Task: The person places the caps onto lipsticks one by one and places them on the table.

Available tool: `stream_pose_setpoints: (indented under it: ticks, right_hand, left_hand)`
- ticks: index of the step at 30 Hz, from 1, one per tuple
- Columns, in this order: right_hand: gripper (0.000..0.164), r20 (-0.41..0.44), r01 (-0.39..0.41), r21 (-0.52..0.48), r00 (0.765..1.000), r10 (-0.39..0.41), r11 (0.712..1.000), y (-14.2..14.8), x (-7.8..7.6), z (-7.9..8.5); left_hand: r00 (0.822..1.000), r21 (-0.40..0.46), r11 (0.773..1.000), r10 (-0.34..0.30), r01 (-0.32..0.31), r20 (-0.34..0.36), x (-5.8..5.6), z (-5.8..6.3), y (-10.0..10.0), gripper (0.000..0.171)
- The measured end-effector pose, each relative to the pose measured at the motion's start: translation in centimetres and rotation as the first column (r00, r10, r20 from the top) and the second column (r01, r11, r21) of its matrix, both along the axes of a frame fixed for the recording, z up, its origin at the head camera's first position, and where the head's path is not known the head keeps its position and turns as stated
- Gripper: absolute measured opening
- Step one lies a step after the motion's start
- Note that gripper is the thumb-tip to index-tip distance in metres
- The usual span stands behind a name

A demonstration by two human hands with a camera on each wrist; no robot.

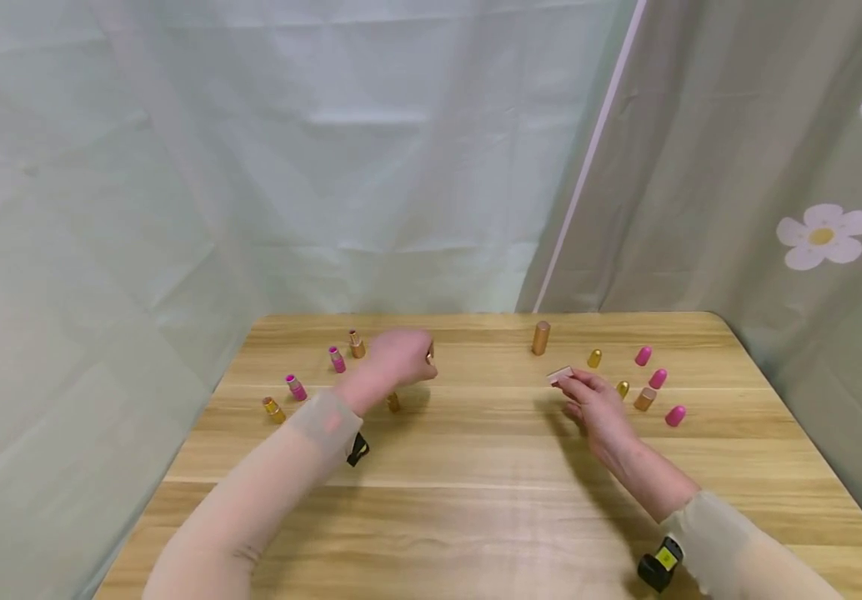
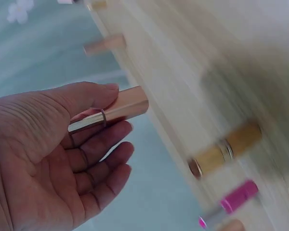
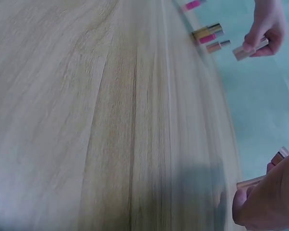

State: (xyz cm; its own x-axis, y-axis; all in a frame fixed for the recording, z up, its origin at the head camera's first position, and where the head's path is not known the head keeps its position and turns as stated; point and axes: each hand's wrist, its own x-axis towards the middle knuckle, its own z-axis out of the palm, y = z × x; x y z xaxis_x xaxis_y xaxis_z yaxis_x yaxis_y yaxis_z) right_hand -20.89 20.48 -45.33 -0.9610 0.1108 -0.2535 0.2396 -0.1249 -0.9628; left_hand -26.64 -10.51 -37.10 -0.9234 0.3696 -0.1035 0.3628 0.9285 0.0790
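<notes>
Copper tube (image 2: 127, 103) sits pinched in my left hand (image 1: 399, 357) above the desk (image 1: 506, 500); my right hand (image 1: 599, 408), well apart, pinches a shiny piece (image 1: 559, 376), a copper cylinder (image 1: 541, 338) standing just beyond it

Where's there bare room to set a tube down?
Bare: the table between the left sleeve and right sleeve, and the stretch between the left hand and the upright copper cylinder.

Crowded: the left side, with lipstick tubes, and the right, beyond the right hand, with pink caps and gold caps.
</notes>
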Motion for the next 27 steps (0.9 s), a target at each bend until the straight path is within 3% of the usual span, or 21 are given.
stream_pose_setpoints:
  ticks: [7,13,18,27]
  right_hand:
    - [0.052,-0.006,0.000,0.024,1.000,0.000,1.000,0.1,0.1,-0.1]
    - [0.054,0.000,0.024,0.004,1.000,-0.024,1.000,0.0,0.1,-0.4]
    - [0.052,0.017,0.024,-0.003,1.000,-0.024,1.000,0.1,0.1,-0.7]
    - [0.052,0.024,0.005,0.007,1.000,-0.005,1.000,0.1,0.1,-0.6]
  left_hand:
    - [0.995,0.000,0.997,-0.083,0.083,-0.054,3.5,-0.3,2.1,0.015]
    - [0.994,0.051,0.993,-0.109,0.110,-0.011,5.9,-2.6,2.1,0.020]
    - [0.996,0.083,0.993,-0.089,0.087,0.023,6.8,-4.3,1.6,0.021]
    - [0.996,0.076,0.994,-0.083,0.080,0.033,7.2,-5.2,1.5,0.022]
